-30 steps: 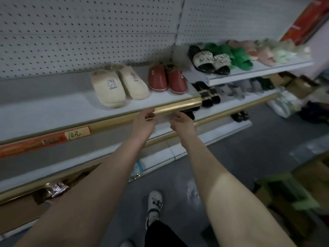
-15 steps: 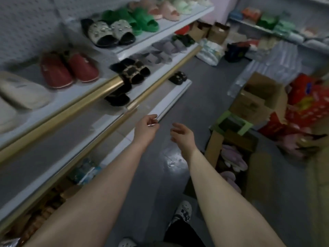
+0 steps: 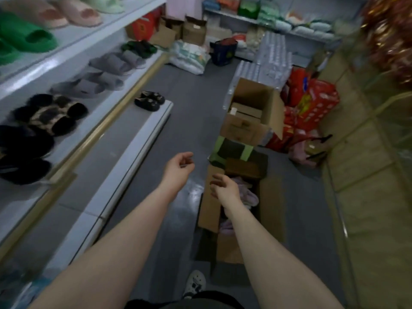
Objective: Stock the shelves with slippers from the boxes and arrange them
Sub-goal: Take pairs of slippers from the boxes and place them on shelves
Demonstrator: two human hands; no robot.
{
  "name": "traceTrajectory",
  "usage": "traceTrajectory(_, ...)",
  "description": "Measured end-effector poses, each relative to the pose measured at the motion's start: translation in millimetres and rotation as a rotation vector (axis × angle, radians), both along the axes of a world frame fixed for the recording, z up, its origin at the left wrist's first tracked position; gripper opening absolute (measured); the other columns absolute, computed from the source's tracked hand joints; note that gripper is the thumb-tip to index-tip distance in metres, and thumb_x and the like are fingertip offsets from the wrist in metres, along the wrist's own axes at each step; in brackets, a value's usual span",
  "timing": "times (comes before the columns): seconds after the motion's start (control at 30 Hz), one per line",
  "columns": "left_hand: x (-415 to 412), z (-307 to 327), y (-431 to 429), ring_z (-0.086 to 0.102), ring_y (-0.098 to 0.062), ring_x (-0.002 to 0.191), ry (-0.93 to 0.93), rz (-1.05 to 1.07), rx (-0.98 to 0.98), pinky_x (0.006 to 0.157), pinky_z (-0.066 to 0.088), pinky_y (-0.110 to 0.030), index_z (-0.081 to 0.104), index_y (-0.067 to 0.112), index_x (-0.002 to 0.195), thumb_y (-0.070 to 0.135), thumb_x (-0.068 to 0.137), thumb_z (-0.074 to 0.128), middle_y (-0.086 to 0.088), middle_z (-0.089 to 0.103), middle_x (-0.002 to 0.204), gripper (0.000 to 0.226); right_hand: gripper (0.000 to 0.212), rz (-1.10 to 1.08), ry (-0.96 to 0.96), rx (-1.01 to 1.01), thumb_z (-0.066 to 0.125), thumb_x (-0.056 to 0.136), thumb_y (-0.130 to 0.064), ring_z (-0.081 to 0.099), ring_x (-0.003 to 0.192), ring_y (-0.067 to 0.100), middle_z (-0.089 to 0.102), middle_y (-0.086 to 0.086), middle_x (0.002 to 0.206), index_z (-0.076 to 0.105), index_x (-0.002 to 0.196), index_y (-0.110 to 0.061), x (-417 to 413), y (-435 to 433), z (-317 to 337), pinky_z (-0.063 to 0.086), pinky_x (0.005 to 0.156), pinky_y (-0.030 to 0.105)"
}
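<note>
An open cardboard box [image 3: 208,208] stands on the grey floor and holds pale pink slippers [image 3: 248,194]. My right hand [image 3: 224,187] hovers over its left flap, fingers loosely curled, holding nothing. My left hand [image 3: 178,166] hangs over the floor to the left of the box, also loosely curled and empty. On the left, the shelves [image 3: 124,63] carry grey slippers [image 3: 111,63], green slippers [image 3: 26,36], pink slippers [image 3: 73,13] and black furry slippers [image 3: 44,114]. One dark pair [image 3: 149,100] sits on the lowest shelf.
A taller open cardboard box [image 3: 254,110] stands beyond the slipper box, with a green box [image 3: 231,148] between them. Red packages [image 3: 312,108] and bottled-water packs [image 3: 272,56] lie to the right. More boxes [image 3: 194,30] and bags crowd the far wall. My white shoe [image 3: 195,283] is on the floor.
My view has swung right, from the shelf to the floor and the boxes. Both hands left the gold shelf edge and moved down toward the slipper box.
</note>
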State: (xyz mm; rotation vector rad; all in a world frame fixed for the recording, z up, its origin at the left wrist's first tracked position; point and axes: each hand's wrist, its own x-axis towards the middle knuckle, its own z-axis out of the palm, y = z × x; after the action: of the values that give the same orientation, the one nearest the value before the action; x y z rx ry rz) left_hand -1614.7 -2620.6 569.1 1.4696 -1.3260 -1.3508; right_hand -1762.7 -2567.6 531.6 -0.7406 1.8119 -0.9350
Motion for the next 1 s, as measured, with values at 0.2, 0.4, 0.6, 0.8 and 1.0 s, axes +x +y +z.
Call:
traceTrajectory(0.2,-88,-23,-37,0.061,-0.013,0.096,-0.040,-0.143,0.022,0.079,0.047,-0.021,0.058,0.020,0.124,0.008,0.091,0.061,0.004,0.064,0.100,0.035,0.035,-0.094,0.029,0.025,0.061,0.092,-0.003,0.065,0.098,0.017,0.066,-0.007,0.098,0.064,0.120,-0.024,-93,-17,-16,0.057,0.081,0.028)
traceTrajectory(0.4,-154,-59,-74,0.059,-0.011,0.104,-0.103,-0.355,0.096,0.080,0.044,-0.016,0.056,0.019,0.129,0.011,0.093,0.059,0.001,0.064,0.110,0.037,0.031,-0.288,-0.082,0.097,0.064,0.092,-0.006,0.060,0.117,0.021,0.066,0.002,0.121,0.066,0.116,-0.025,-149,-29,-50,0.048,0.105,0.044)
traceTrajectory(0.6,-209,-105,-124,0.059,-0.011,0.108,-0.165,-0.594,0.170,0.083,0.048,-0.016,0.056,0.022,0.128,0.011,0.093,0.060,0.003,0.064,0.114,0.037,0.030,-0.538,-0.200,0.159,0.060,0.094,0.001,0.065,0.094,0.014,0.068,0.001,0.103,0.067,0.115,-0.019,-186,-41,-84,0.052,0.070,0.018)
traceTrajectory(0.8,-254,-150,-156,0.058,-0.013,0.104,-0.267,-0.810,0.252,0.086,0.045,-0.023,0.057,0.017,0.125,0.009,0.094,0.057,0.000,0.062,0.110,0.033,0.031,-0.719,-0.225,0.286,0.064,0.089,0.003,0.064,0.096,0.020,0.068,0.013,0.106,0.068,0.106,-0.023,-200,-47,-135,0.052,0.091,0.035)
traceTrajectory(1.0,-287,-218,-161,0.057,-0.013,0.107,-0.318,-0.974,0.413,0.086,0.041,-0.018,0.056,0.013,0.127,0.011,0.094,0.056,-0.003,0.062,0.114,0.033,0.030,-0.874,-0.255,0.339,0.062,0.090,0.007,0.059,0.083,0.014,0.064,0.007,0.093,0.063,0.118,-0.004,-214,-37,-202,0.049,0.078,0.022)
